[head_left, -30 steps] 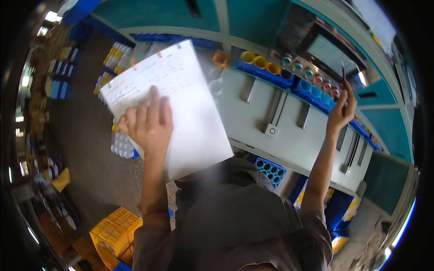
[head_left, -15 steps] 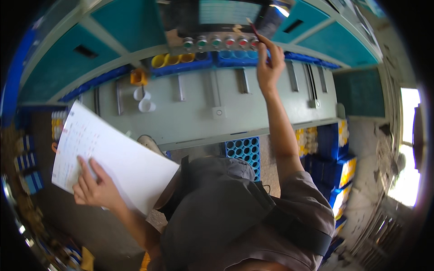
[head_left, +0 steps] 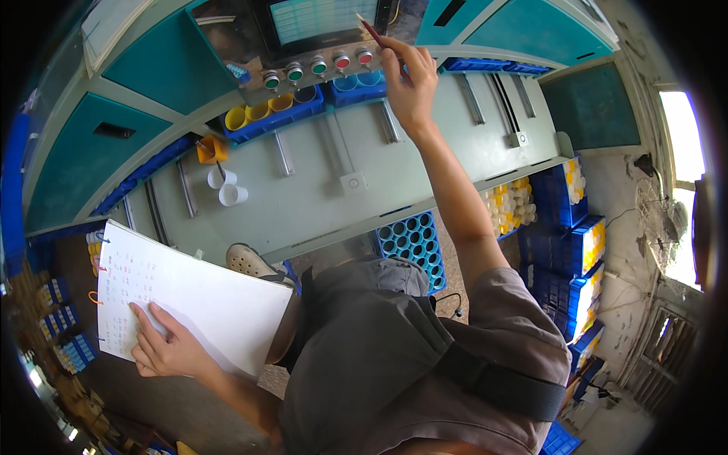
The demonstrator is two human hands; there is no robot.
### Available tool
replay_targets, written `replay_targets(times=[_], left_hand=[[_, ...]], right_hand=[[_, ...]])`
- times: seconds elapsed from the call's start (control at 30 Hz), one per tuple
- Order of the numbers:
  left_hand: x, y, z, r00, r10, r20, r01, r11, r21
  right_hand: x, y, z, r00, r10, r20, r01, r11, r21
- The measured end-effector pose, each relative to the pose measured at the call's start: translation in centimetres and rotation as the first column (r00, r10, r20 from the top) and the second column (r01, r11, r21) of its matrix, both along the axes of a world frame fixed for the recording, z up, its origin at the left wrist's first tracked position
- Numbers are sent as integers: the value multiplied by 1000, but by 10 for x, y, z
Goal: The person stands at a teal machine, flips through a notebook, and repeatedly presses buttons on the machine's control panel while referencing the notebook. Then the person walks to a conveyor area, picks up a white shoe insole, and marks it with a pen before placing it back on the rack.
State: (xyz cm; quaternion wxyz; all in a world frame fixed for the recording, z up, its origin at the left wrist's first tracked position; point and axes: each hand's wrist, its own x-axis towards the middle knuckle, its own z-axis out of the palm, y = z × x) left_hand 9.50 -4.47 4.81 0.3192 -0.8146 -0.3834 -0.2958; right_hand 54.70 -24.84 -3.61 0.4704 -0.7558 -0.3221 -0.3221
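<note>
Left hand (head_left: 168,350) low at the picture's left, fingers spread flat over the near edge of a white sheet of paper (head_left: 189,299) with handwritten rows down its left part. Grip closed on the paper, thumb underneath not visible. Sheet held tilted, clear of the tabletop, its far corner overlapping the near edge of the grey tabletop (head_left: 318,197).

Right hand (head_left: 409,83) raised, arm fully extended toward the far edge of the tabletop. Grip narrow, pinched on a thin red pencil (head_left: 371,32); tip pointing up at the lower right corner of the screen (head_left: 322,19). Contact between tip and screen cannot be told.

Row of round push buttons (head_left: 318,67), green and red, on the slanted panel directly under the screen, just left of the right hand. Blue tray (head_left: 280,121) below the buttons along the far edge, holding yellow cups (head_left: 249,115) at its left end. Two white cups (head_left: 226,188) standing on the tabletop toward its left end, touching or nearly so; small orange box (head_left: 211,149) just beyond them.

Blue rack of round cells (head_left: 413,243) beneath the near edge of the tabletop, by the knee. Light perforated shoe (head_left: 250,262) showing at the near edge, partly hidden by the paper. Stacked blue crates (head_left: 569,235) with pale yellow bobbins at the right.
</note>
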Motion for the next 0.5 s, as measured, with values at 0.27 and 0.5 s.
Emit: replay_targets(times=[0.27,0.5], left_hand=[[-1,1,-1,1000,2,18,-2,1000,-18],[2,0,0,1000,-23,19,23,1000,8]], right_hand=[[-2,-5,-4,999,-41,10,41,999,3],[4,20,23,990,32,140,-31,999,-8]])
